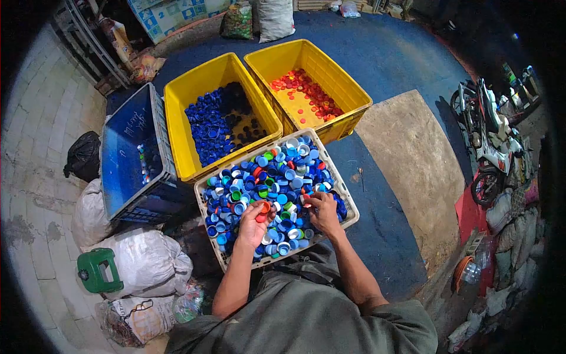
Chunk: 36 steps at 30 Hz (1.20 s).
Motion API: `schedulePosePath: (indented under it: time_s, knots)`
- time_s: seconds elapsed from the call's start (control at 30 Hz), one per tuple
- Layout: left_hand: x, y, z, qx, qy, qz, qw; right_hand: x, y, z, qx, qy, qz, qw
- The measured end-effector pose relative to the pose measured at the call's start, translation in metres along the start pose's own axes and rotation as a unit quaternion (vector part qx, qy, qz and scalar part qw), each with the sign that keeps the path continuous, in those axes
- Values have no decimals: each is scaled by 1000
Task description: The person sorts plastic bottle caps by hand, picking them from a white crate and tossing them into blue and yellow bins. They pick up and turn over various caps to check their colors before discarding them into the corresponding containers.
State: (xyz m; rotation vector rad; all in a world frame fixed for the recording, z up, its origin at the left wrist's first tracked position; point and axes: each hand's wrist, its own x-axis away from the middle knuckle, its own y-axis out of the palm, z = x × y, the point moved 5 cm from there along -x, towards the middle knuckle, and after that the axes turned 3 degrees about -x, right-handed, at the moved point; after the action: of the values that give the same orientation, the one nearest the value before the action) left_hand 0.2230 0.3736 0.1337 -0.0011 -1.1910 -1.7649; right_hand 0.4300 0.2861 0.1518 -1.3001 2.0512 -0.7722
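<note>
A shallow whitish crate (352, 207) in front of me is heaped with plastic bottle caps (282, 180), mostly blue, with white, green and red ones among them. Over its near left part, my left hand (253, 227) is closed around red-orange bottle caps (265, 207). My right hand (323, 212) is over the right part of the heap, its thumb and fingers pinched on a red bottle cap (305, 200) that they partly cover.
Beyond the crate, one yellow bin (177, 124) holds blue and black caps, another yellow bin (354, 94) red ones. At left are a blue bin (121, 159), white sacks (147, 253) and a green jerrycan (99, 270). A motorcycle (492, 138) stands at right.
</note>
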Motion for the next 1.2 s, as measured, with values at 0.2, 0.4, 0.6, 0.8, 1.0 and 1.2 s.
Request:
schedulePosePath:
  time_s: [0.2,0.4,0.6,0.8,1.0,1.2]
  knots:
    - [3,7,0,-3,2,-5,1000,1,1,-10,24,27,-33,999]
    - [4,7,0,-5,1,1,1000,-1,7,-12,4,30,-65,997]
    - [0,6,2,3,-2,-11,1000,0,3,-14,-25,26,-33,999]
    - [0,21,4,30,-8,-22,999,3,-15,-18,-196,11,58,979]
    - [-12,47,0,71,-12,-70,995,2,-13,-5,-521,164,83,833]
    - [-39,82,-14,70,-37,-108,991,-5,-13,10,-678,193,111,701]
